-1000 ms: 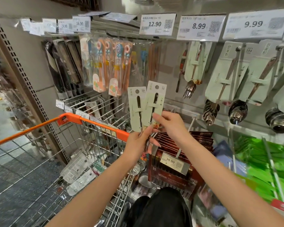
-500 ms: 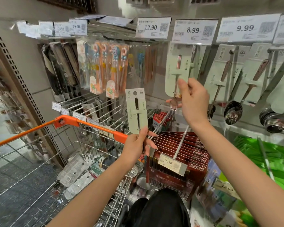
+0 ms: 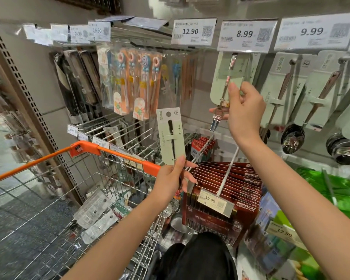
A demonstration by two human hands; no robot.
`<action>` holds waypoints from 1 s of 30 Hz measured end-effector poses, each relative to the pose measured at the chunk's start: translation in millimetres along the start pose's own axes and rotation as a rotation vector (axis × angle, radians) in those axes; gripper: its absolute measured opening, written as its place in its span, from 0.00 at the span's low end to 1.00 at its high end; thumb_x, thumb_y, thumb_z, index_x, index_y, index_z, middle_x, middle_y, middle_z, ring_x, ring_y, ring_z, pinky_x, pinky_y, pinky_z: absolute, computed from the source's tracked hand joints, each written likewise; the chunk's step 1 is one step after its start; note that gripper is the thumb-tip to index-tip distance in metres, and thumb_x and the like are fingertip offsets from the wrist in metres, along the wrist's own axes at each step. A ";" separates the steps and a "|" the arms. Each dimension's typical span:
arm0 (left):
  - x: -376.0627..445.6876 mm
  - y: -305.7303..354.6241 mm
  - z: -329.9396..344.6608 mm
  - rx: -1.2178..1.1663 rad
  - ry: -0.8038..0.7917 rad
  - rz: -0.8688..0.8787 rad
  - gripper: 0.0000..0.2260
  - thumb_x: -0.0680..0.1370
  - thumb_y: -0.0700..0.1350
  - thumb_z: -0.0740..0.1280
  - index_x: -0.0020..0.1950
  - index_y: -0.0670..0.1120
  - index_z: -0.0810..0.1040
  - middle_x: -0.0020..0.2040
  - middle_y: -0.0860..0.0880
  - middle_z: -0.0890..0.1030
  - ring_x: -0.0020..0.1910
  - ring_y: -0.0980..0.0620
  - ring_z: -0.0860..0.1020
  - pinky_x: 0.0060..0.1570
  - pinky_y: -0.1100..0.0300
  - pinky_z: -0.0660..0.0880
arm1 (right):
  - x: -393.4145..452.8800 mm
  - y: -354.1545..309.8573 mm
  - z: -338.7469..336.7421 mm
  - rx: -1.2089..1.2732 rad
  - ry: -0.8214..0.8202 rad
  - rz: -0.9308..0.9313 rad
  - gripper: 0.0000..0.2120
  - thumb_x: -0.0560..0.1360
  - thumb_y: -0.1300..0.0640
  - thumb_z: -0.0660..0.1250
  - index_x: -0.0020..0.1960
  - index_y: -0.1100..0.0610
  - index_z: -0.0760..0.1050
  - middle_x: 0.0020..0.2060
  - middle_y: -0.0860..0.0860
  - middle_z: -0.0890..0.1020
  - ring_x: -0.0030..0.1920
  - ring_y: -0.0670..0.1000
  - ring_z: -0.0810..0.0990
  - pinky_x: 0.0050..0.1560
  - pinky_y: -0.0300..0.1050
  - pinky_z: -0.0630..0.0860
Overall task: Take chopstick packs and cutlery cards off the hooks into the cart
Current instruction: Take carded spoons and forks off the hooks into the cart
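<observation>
— Where are your hands?

— My left hand (image 3: 171, 179) pinches the bottom edge of a pale green cutlery card with a dark-handled utensil strapped down its middle (image 3: 171, 136). The card stands upright above my fingers, just above the orange rim of the wire shopping cart (image 3: 117, 153). My right hand (image 3: 243, 110) is higher, to the right of that rim, under the white price tag reading 8.99 (image 3: 247, 35). Its thumb and fingers are curled round the lower end of a second pale green card carrying a small fork with a pinkish handle (image 3: 227, 77). That card hangs on its hook below the tag, and the fork's prongs stick out under my palm.

— Anything in the cart?

— Two clear flat packs with white labels (image 3: 96, 216) lie against its inner wire wall, well below the rim and left of my left forearm.

— And beyond the rim?

— Past it hang children's chopstick packs in orange with lollipop tops (image 3: 137, 81), with dark long packs to their left. To the right of the rim a row of dark red boxes printed CHOPSTICKS (image 3: 238, 190) sits on a peg with a 39.90 tag, directly beneath my right wrist. Further right, green cards with large spoons (image 3: 303, 98) hang under the 9.99 tag.
</observation>
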State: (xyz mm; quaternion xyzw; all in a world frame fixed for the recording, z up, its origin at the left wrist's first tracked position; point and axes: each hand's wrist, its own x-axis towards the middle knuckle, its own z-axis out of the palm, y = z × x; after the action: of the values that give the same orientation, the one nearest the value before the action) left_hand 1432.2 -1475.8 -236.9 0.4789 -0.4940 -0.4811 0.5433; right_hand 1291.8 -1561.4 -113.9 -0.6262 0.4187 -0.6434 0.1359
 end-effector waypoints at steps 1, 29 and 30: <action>0.2 -0.7 -0.5 -0.002 -0.002 -0.001 0.22 0.77 0.59 0.55 0.48 0.46 0.82 0.31 0.47 0.81 0.22 0.56 0.71 0.53 0.46 0.76 | -1.9 -1.0 -0.1 -0.015 0.020 -0.017 0.18 0.80 0.48 0.60 0.32 0.47 0.61 0.27 0.51 0.65 0.34 0.68 0.78 0.26 0.61 0.72; 4.4 -6.6 -2.8 0.026 -0.054 -0.024 0.17 0.76 0.49 0.69 0.30 0.40 0.79 0.19 0.48 0.70 0.18 0.53 0.63 0.33 0.58 0.68 | -63.0 32.8 -2.9 0.057 -0.706 0.719 0.23 0.80 0.40 0.52 0.49 0.53 0.81 0.49 0.51 0.85 0.49 0.47 0.83 0.61 0.51 0.72; 4.2 -7.0 -2.5 0.045 -0.068 -0.024 0.18 0.76 0.48 0.70 0.28 0.41 0.78 0.18 0.49 0.69 0.18 0.52 0.63 0.35 0.56 0.69 | -65.6 28.4 -1.6 0.115 -0.724 0.685 0.24 0.79 0.38 0.52 0.48 0.52 0.81 0.46 0.50 0.85 0.48 0.46 0.83 0.60 0.49 0.72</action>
State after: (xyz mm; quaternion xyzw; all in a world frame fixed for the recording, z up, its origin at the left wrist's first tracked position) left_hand 1434.6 -1480.5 -243.7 0.4803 -0.5173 -0.4924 0.5093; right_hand 1292.1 -1532.3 -179.2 -0.6274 0.4902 -0.3254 0.5101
